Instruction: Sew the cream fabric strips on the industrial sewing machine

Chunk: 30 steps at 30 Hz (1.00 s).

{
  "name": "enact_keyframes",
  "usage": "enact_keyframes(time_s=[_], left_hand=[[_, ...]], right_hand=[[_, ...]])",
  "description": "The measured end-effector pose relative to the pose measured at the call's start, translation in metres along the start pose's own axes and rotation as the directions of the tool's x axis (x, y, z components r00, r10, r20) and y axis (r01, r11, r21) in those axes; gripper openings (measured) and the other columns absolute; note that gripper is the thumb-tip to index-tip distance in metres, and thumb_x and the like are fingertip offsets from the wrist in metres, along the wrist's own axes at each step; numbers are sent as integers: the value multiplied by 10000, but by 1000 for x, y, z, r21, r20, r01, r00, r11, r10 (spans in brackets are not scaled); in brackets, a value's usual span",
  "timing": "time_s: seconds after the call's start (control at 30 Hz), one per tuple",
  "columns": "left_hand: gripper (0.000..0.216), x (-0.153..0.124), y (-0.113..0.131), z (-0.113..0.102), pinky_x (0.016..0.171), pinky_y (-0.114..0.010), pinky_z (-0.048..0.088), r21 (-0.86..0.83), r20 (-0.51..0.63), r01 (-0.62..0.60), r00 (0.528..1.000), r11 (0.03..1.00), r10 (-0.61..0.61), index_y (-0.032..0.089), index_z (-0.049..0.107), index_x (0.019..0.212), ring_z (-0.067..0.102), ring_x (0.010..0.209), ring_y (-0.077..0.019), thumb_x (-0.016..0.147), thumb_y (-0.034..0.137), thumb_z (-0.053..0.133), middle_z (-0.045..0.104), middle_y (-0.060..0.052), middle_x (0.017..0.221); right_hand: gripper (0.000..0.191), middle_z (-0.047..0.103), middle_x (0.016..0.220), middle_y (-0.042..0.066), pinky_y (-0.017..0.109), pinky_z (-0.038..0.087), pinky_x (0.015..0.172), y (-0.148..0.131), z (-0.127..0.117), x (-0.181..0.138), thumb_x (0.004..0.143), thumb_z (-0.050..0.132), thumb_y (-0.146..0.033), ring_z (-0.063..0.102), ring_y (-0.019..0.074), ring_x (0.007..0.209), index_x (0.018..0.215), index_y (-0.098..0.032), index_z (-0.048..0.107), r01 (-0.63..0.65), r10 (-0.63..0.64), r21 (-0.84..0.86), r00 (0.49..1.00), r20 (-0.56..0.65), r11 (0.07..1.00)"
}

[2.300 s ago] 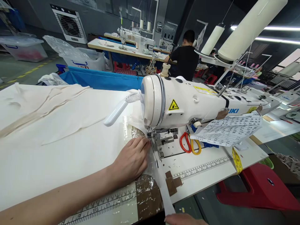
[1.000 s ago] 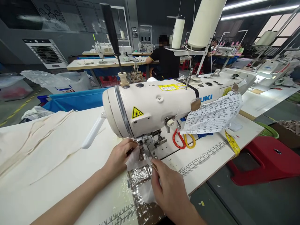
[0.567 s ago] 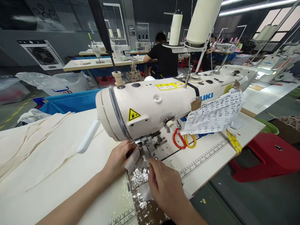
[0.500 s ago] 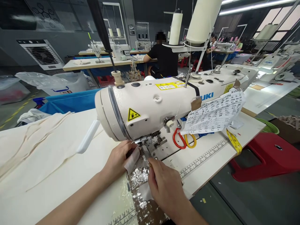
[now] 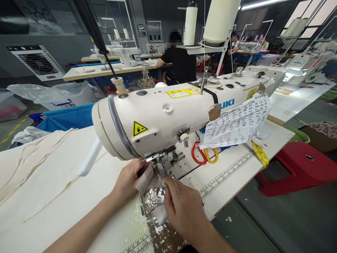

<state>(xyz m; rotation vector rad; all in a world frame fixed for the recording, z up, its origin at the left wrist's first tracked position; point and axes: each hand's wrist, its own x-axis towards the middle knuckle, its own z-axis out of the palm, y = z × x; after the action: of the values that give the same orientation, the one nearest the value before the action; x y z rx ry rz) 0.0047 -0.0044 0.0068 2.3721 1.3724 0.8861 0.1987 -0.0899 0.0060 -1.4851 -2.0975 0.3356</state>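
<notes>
A white JUKI sewing machine [image 5: 158, 116] stands in front of me. Below its head, beside the presser foot and needle parts [image 5: 160, 156], my left hand [image 5: 129, 181] is closed on a small piece of thin white fabric [image 5: 144, 180]. To the right, my right hand [image 5: 184, 205] is closed in a pinch near the needle plate; what lies between its fingertips is too small to make out. Beneath both hands runs a shiny, clear-taped brown strip [image 5: 155, 200]. Another bit of white fabric [image 5: 160, 213] shows by the right palm.
Scissors with red and yellow handles [image 5: 199, 154] lie behind the right hand. A handwritten sheet [image 5: 234, 123] hangs from the machine arm. Cream fabric [image 5: 34, 165] spreads over the table's left. A yellow tape measure [image 5: 260, 154] drapes over the edge near a red stool [image 5: 297, 165].
The view has shifted a little, so the machine sits slightly further left in the picture. Both hands keep nearly the same place and grip by the needle area.
</notes>
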Motion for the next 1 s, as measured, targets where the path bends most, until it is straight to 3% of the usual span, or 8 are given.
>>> enact_keyframes(time_s=[0.57,0.83,1.0], left_hand=[[248,0,-3,3,676,-282,508,-14,15,-82,997,997,82,172,644,938,644,783,-186,951,370,495,682,-50,860],[277,-1,-5,2,630,-267,494,-33,14,-7,1000,999,7,178,646,852,641,729,-175,953,393,503,683,-37,800],[189,-1,-7,2,636,-247,501,28,-38,-158,987,987,159,180,625,859,638,735,-153,967,303,529,679,-36,836]], right_hand=[[295,736,933,94,339,513,510,-2,4,1,961,467,-118,726,248,719,1232,-119,584,28,-26,-113,1000,13,993],[277,730,935,82,346,528,531,0,2,1,966,463,-120,726,244,733,1222,-126,570,17,-16,-68,1000,10,998],[273,735,921,69,329,511,506,-1,2,0,949,496,-115,726,236,707,1211,-134,571,18,-18,-94,1000,-2,995]])
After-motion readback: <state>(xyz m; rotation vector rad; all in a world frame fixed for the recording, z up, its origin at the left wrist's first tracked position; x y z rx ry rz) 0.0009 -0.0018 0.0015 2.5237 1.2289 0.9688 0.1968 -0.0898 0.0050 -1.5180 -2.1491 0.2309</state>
